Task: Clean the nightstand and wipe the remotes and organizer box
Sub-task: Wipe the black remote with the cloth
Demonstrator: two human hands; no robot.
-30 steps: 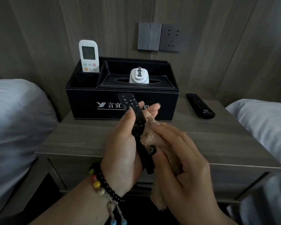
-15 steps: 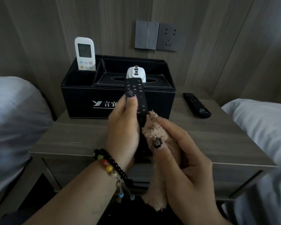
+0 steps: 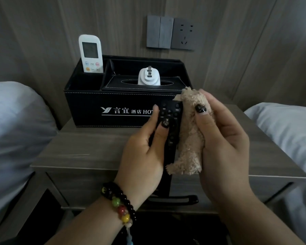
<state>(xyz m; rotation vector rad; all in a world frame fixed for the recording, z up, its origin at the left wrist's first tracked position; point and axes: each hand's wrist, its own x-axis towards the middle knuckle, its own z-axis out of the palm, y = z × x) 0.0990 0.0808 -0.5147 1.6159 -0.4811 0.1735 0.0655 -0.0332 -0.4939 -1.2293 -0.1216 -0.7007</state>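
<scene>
A person's left hand (image 3: 145,152) grips a black remote (image 3: 171,124) above the nightstand (image 3: 88,152), thumb pressed on its buttons and fingers curled behind. The right hand (image 3: 223,138) closes around a bunched tan cloth (image 3: 189,138), thumb on top, holding it against the remote's right edge. Behind the hands, the black organizer box (image 3: 102,106) sits on the nightstand, a white remote (image 3: 90,53) upright in its rear-left compartment.
</scene>
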